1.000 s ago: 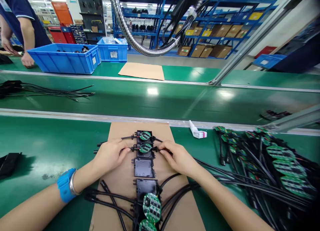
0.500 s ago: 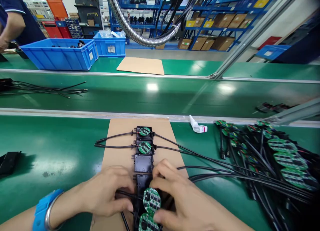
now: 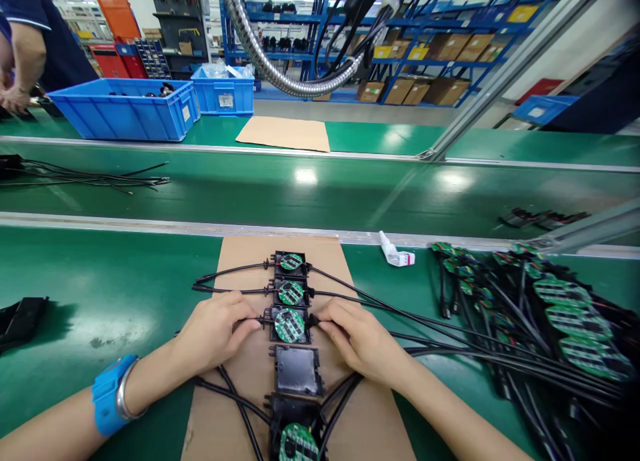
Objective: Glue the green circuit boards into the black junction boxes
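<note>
A column of black plastic housings (image 3: 297, 369) lies on a cardboard sheet (image 3: 365, 428). In the third housing from the far end sits a round green circuit board (image 3: 289, 325). My left hand (image 3: 215, 331) pinches the black cable at that housing's left side. On its right side, my right hand (image 3: 357, 334) pinches the other cable. Two farther housings hold circuit boards (image 3: 291, 292) with cables running out both ways. The housing nearer me has no board in it. At the bottom edge another circuit board (image 3: 299, 442) lies over a housing, partly cut off.
Right of the cardboard lies a heap of cabled circuit boards (image 3: 575, 314). A small white bottle (image 3: 396, 251) lies near the metal rail. A black part (image 3: 23, 321) is at left. Blue bins (image 3: 125, 111) stand across the line, with a person (image 3: 30, 48) beside them. A metal conduit (image 3: 280, 81) hangs overhead.
Both hands have moved away from me to the third housing, which was bare before and now holds a circuit board. The hands have spread to its two sides.
</note>
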The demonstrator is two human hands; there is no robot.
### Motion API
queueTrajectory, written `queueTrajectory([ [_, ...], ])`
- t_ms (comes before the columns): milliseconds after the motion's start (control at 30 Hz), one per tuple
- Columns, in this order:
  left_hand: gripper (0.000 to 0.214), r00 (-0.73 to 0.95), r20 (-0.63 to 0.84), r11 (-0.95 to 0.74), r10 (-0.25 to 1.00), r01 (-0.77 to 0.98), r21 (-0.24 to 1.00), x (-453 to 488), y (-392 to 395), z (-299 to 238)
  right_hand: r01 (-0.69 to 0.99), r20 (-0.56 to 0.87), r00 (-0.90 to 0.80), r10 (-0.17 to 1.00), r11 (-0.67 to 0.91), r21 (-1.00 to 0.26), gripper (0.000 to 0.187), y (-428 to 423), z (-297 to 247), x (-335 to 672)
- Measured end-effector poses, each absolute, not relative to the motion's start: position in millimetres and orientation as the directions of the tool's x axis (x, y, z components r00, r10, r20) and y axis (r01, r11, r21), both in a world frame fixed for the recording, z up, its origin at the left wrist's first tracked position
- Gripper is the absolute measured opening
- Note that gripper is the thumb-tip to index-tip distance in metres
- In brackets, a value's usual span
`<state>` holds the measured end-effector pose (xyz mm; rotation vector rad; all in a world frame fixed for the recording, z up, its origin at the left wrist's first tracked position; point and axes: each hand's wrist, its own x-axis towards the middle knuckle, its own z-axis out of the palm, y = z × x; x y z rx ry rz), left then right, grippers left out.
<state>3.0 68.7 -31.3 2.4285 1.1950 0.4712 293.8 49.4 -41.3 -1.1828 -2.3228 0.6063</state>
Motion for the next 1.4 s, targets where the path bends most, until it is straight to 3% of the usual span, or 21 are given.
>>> queueTrajectory([
  [267,0.024,0.615,0.262,-0.666,0.744,0.652,0.362,8,65,-45,0.670,0.267,-0.523,0.810,0.584,-0.458,0.016,44,-43,298],
  [500,0.017,0.611,0.133,-0.621,0.780,0.731,0.284,10,68,-46,0.754,0.236,-0.526,0.817,0.577,-0.315,0.019,47,-50,296],
  [633,0.017,0.665,0.110,-0.640,0.739,0.640,0.425,6,50,-27,0.713,0.257,-0.500,0.827,0.562,-0.420,0.018,22,-22,286],
  [733,0.015,0.828,-0.041,-0.637,0.559,0.460,0.618,6,31,-14,0.614,0.093,-0.599,0.795,0.530,-0.585,0.021,-7,-1,268],
  [800,0.011,0.868,-0.089,-0.622,0.488,0.417,0.662,6,21,-14,0.594,0.036,-0.631,0.775,0.513,-0.620,0.025,-24,2,255],
  [1067,0.005,0.856,-0.040,-0.611,0.515,0.400,0.683,4,12,-30,0.599,0.139,-0.631,0.763,0.593,-0.538,0.016,-47,-21,245],
  [1133,0.006,0.830,-0.012,-0.571,0.557,0.394,0.720,5,14,-27,0.605,0.126,-0.605,0.786,0.557,-0.569,0.015,-44,-15,253],
  [1233,0.008,0.740,0.032,-0.510,0.671,0.430,0.745,7,19,-23,0.586,0.089,-0.552,0.829,0.462,-0.666,0.031,-30,-4,272],
  [1300,0.011,0.694,0.048,-0.516,0.718,0.485,0.706,8,23,-22,0.587,0.081,-0.532,0.843,0.436,-0.682,0.020,-17,-5,283],
  [1400,0.017,0.683,0.052,-0.579,0.729,0.575,0.578,10,26,-29,0.643,0.068,-0.543,0.837,0.467,-0.607,0.008,-2,-21,292],
])
